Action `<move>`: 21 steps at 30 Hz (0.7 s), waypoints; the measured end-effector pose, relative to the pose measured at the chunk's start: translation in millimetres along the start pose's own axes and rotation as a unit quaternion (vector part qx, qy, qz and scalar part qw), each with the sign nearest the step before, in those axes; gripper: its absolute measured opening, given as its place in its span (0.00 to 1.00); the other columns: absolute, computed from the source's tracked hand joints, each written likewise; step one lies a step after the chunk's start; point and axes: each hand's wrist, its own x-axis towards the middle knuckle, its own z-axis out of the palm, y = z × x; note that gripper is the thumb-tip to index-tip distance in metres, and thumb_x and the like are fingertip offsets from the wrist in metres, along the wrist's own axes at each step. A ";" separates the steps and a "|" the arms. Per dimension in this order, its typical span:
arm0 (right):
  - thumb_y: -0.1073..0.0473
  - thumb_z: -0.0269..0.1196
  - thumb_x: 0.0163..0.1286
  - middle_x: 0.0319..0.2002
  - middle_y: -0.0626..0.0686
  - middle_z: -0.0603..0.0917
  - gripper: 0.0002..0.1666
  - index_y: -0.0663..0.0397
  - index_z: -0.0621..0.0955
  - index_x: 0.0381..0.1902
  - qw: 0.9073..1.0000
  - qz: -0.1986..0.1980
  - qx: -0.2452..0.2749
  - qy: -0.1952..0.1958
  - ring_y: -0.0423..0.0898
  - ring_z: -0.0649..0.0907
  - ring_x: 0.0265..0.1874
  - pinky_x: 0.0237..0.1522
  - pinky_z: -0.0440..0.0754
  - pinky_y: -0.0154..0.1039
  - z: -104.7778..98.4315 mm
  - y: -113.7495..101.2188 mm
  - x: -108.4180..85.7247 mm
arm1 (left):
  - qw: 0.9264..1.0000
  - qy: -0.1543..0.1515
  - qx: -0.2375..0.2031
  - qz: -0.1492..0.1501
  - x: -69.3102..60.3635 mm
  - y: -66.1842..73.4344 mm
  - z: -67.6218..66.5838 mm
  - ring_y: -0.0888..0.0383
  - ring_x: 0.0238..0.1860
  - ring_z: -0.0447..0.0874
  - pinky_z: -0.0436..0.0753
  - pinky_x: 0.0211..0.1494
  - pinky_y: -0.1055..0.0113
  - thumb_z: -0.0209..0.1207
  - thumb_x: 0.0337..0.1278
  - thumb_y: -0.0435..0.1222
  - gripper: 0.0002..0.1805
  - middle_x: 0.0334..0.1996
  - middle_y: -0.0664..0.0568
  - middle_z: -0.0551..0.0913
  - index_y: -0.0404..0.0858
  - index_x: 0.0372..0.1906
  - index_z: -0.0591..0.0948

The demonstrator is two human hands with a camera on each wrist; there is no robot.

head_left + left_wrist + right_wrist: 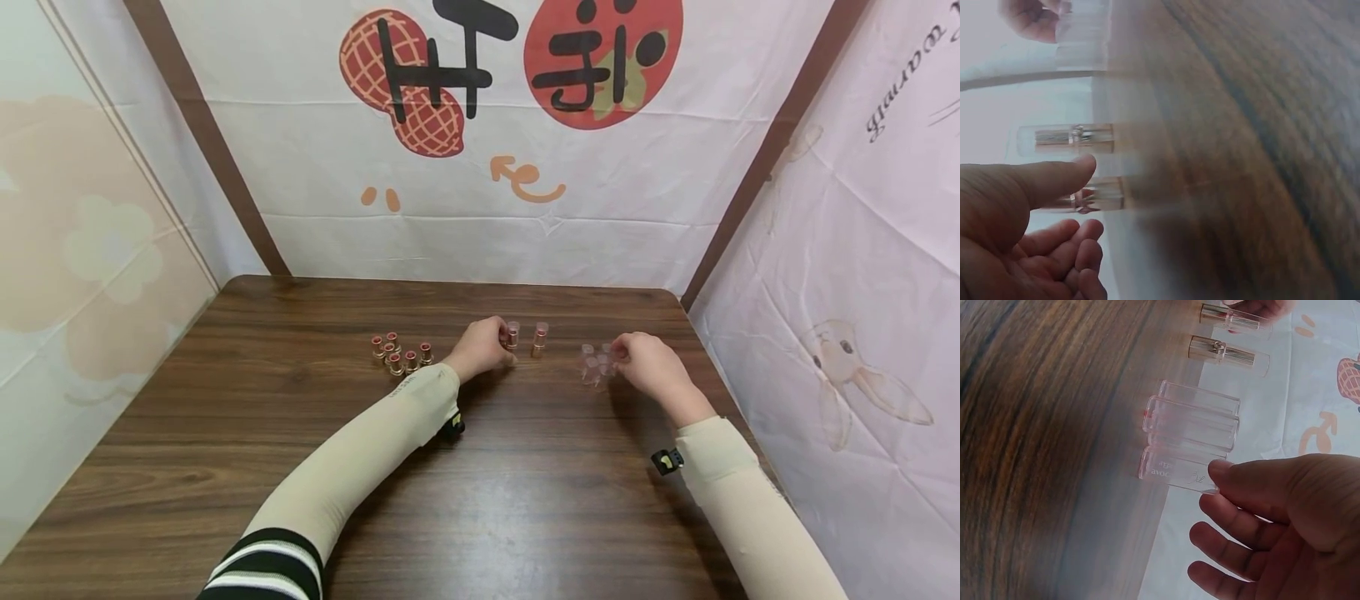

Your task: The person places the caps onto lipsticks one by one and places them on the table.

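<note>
My left hand (482, 348) is around a capped lipstick tube (1107, 194); in the left wrist view its thumb and fingers are apart, and contact with the tube cannot be told. Beside that tube stands another capped one (539, 340), gold with a clear cap. My right hand (651, 367) pinches the top end of a clear cap (1175, 470) between thumb and index finger, the other fingers loosely curled. That cap stands at the near end of a close group of clear caps (1194, 422).
Several uncapped lipstick tubes with red tops (395, 362) stand in a cluster left of my left hand. The brown wooden table (480, 517) reaches back to a printed white cloth (450, 242), with more cloth hanging at both sides.
</note>
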 end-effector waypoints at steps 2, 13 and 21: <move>0.60 0.67 0.68 0.49 0.58 0.87 0.18 0.58 0.83 0.55 1.000 0.004 0.001 0.000 0.56 0.85 0.49 0.51 0.81 0.57 0.5 0.8 0.0 | 1.000 -0.006 0.010 0.001 -2.0 1.8 -4.5 0.51 0.47 0.76 0.77 0.54 0.57 0.77 0.50 0.40 0.26 0.44 0.50 0.80 0.39 0.51 0.78; 0.57 0.68 0.68 0.46 0.57 0.88 0.18 0.58 0.84 0.53 1.000 0.017 0.006 0.014 0.56 0.86 0.46 0.48 0.81 0.57 3.7 5.1 -0.7 | 1.000 -0.008 0.012 0.021 -13.3 9.9 -36.5 0.47 0.58 0.76 0.76 0.63 0.53 0.76 0.53 0.42 0.35 0.54 0.46 0.81 0.35 0.63 0.76; 0.57 0.68 0.68 0.46 0.58 0.86 0.18 0.59 0.84 0.53 1.000 0.014 0.002 0.013 0.56 0.85 0.47 0.50 0.81 0.57 -0.4 3.1 -6.0 | 0.998 0.011 -0.009 0.064 -27.2 4.0 -69.7 0.46 0.61 0.78 0.76 0.65 0.53 0.75 0.55 0.41 0.32 0.59 0.43 0.82 0.36 0.63 0.77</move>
